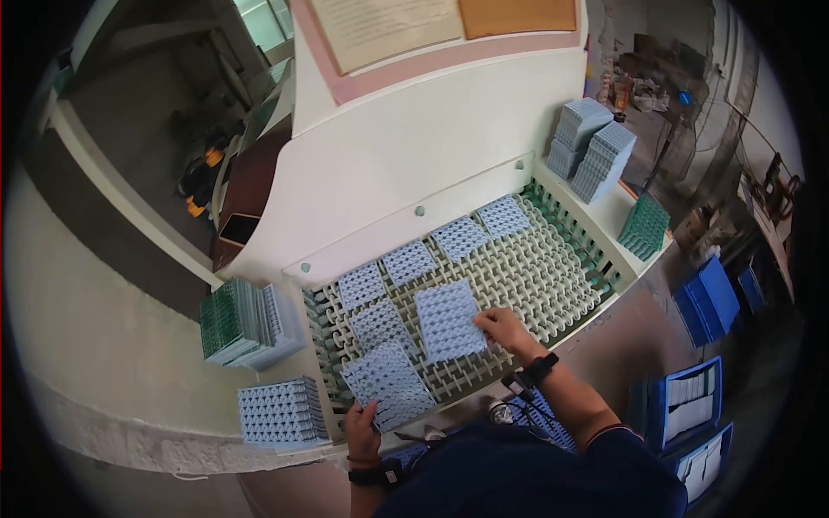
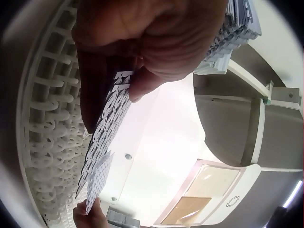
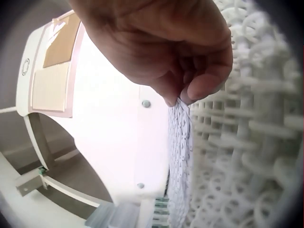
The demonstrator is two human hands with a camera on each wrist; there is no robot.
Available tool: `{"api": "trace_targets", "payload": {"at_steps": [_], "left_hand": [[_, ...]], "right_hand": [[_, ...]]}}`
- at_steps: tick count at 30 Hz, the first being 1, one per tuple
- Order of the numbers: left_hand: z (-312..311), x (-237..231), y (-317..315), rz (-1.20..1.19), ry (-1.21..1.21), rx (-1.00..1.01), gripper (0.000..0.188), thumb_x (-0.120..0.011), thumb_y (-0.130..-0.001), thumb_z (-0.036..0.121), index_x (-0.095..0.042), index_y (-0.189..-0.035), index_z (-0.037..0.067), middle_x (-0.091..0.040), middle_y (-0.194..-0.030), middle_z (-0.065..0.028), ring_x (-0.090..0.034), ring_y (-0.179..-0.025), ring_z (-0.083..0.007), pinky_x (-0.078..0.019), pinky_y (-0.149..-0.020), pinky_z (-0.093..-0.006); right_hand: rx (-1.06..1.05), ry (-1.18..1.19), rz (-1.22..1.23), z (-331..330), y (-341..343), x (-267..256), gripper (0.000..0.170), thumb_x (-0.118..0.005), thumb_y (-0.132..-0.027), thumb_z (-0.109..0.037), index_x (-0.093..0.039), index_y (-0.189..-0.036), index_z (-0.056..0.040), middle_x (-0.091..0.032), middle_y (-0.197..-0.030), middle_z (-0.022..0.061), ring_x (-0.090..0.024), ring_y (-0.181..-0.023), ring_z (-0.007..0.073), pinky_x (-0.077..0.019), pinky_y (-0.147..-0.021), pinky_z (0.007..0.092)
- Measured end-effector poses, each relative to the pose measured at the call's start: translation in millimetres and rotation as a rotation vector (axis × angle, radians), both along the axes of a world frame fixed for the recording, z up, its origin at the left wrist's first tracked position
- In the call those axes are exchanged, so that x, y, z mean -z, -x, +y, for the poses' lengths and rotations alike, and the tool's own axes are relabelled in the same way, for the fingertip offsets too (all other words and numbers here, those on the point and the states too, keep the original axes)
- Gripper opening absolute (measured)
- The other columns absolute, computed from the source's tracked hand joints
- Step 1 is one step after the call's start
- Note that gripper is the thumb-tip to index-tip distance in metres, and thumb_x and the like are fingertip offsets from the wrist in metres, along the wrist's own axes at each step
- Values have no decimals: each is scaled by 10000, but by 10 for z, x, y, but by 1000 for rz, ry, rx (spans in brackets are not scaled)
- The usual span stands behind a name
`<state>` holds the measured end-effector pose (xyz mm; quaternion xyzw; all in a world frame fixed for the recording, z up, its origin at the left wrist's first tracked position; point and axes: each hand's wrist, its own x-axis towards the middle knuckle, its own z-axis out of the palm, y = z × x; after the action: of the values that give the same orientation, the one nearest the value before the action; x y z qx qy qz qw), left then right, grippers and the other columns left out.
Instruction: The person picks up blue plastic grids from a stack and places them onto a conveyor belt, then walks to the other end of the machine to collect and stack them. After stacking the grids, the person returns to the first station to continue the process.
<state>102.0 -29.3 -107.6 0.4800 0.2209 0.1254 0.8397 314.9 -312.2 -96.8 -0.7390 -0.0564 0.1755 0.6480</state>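
Observation:
My left hand (image 1: 363,434) pinches the near edge of a light blue perforated sheet (image 1: 388,382) between thumb and fingers. That sheet is tilted over the front left of a bed of cream plastic links (image 1: 540,293). Farther right, my right hand (image 1: 505,332) pinches the right edge of a second light blue sheet (image 1: 448,319), held over the middle of the bed. In the left wrist view the left sheet (image 2: 107,123) shows edge-on below the thumb. The right wrist view shows the other sheet (image 3: 179,152) hanging from the fingertips.
Several similar sheets (image 1: 408,262) lie along the bed's back and left. Stacks of blue sheets (image 1: 281,413) and green-and-blue sheets (image 1: 242,321) stand at the left. More blue stacks (image 1: 603,160) and a green stack (image 1: 643,226) stand on the right ledge. A white panel (image 1: 449,129) rises behind.

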Motion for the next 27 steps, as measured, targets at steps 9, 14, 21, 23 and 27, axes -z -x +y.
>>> {"api": "trace_targets", "payload": {"at_steps": [9,14,21,23,27], "left_hand": [[-10,13,179,23,-24,-56,206,-544,-867,55,-574,-1048,-39,-629,-987,-98,-604,-872,-192,-470,-813,-323],[-51,51,219,-6,16,-73,181,-542,-859,21,-593,-1022,-42,-636,-971,-83,-598,-843,-155,-467,-781,-282],[-183,-161,78,-16,27,-58,190,-546,-860,25,-596,-1034,-34,-639,-972,-83,-599,-844,-146,-469,-773,-279],[-203,-124,-18,-9,-42,57,189,-547,-864,31,-598,-1034,-35,-641,-967,-76,-599,-844,-141,-469,-773,-273],[-362,-263,-244,-41,21,90,202,-536,-872,37,-582,-1053,-42,-635,-999,-90,-604,-877,-163,-475,-808,-298]], "right_hand": [[46,236,-68,-338,-700,-156,228,-662,-798,-194,-675,-790,33,-575,-538,45,-532,-449,114,-423,-439,268],[145,276,-48,-812,-962,-147,202,-665,-783,-164,-685,-815,34,-570,-548,53,-521,-453,113,-427,-431,278],[-97,495,-352,-413,-555,-237,345,-707,-755,-311,-673,-919,-10,-660,-751,108,-608,-668,156,-487,-637,308],[-351,216,-73,-59,-129,-364,401,-699,-775,-360,-664,-950,-1,-673,-803,90,-613,-715,163,-495,-683,306],[-707,35,139,336,443,-223,335,-670,-824,-287,-620,-931,26,-631,-725,78,-609,-612,109,-498,-540,229]]}}
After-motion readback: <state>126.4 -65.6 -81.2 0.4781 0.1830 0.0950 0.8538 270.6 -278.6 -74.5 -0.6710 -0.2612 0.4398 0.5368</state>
